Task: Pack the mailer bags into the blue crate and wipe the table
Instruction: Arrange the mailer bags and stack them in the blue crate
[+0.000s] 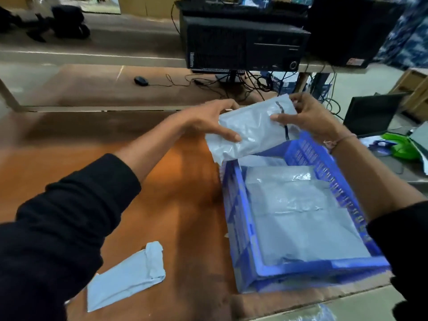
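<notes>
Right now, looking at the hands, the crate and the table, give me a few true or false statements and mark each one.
1. Both hands hold one mailer bag above the far end of the crate. True: the left hand and right hand grip its two ends.
2. The crate is empty. False: grey bags already lie flat inside it.
3. A folded cloth lies on the table left of the crate. True.
4. The cloth is in the left hand. False: it lies untouched on the table.
5. The crate is red. False: it is blue.
</notes>
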Motion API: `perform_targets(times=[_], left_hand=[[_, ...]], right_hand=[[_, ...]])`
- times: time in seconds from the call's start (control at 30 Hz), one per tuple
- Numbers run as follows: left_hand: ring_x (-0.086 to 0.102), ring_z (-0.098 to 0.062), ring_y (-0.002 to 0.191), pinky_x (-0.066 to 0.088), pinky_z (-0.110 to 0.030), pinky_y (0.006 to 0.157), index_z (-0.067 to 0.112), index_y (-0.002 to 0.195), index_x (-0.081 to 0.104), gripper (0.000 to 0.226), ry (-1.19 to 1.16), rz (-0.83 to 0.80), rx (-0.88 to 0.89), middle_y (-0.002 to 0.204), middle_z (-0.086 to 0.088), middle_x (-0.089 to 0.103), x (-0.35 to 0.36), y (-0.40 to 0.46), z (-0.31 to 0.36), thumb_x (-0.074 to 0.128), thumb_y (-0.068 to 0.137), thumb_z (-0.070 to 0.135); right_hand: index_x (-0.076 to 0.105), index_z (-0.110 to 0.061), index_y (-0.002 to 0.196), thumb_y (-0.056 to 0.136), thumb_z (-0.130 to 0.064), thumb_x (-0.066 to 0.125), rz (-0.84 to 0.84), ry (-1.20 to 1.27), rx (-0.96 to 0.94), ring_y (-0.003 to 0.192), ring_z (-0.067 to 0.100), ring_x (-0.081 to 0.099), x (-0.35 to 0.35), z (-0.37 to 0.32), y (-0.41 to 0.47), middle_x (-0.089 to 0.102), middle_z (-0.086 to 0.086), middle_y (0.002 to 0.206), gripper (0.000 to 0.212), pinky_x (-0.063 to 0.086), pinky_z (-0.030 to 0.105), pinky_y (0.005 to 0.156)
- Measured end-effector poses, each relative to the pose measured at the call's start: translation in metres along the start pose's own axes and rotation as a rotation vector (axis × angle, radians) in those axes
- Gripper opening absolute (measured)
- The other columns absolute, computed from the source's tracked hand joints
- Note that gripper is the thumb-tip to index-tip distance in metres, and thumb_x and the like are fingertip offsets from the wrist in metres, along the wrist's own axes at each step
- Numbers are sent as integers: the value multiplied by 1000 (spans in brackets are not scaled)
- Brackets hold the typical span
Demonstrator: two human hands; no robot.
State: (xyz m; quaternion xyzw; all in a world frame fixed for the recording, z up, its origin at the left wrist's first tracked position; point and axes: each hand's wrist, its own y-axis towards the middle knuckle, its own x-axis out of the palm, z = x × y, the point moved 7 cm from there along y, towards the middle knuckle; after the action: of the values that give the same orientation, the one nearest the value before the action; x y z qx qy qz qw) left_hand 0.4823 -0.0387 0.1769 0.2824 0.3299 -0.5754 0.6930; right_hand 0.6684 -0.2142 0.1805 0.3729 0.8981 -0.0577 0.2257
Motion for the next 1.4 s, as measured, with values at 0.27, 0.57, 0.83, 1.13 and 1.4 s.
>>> perform_targets(times=[0.27, 0.57, 0.83, 1.13, 1.4], left_hand=[[57, -20, 102, 39, -33, 75, 14, 117, 62, 72, 337, -11, -25, 112, 2, 61, 46, 124, 14, 88, 68, 60], [60, -33, 115, 41, -35, 77, 11, 111, 59, 59, 589, -146, -190, 125, -12, 64, 118, 181, -27, 78, 81, 57], [61, -28, 124, 50, -40, 89, 15, 138, 55, 54, 927, -299, -245, 137, -7, 60, 149, 182, -42, 67, 96, 47], [61, -32, 116, 56, -45, 93, 25, 133, 60, 35, 933, -577, -106, 133, -3, 62, 169, 164, -40, 65, 98, 24], [51, -32, 135, 49, -49, 106, 27, 155, 41, 56, 949, -634, -169, 157, -4, 45, 170, 151, -43, 55, 103, 14]], right_hand=[[49, -11, 133, 76, -25, 88, 202, -550, -20, 109, 32, 60, -49, 54, 38, 62, 14, 123, 71, 46, 33, 82], [51, 0, 134, 86, -36, 76, -105, -1022, 62, 130, 36, 47, 3, 133, 81, 55, 23, 136, 65, 39, 36, 104], [44, -4, 141, 91, -36, 72, -241, -1204, 69, 126, 37, 50, 21, 159, 86, 45, 23, 138, 65, 48, 42, 97], [57, -21, 143, 88, -12, 67, -532, -1152, -32, 126, 27, 57, 30, 159, 73, 60, 8, 140, 56, 46, 32, 103], [50, -30, 149, 93, -4, 45, -614, -1161, 66, 129, 29, 55, 42, 167, 59, 50, 6, 151, 61, 49, 33, 103]])
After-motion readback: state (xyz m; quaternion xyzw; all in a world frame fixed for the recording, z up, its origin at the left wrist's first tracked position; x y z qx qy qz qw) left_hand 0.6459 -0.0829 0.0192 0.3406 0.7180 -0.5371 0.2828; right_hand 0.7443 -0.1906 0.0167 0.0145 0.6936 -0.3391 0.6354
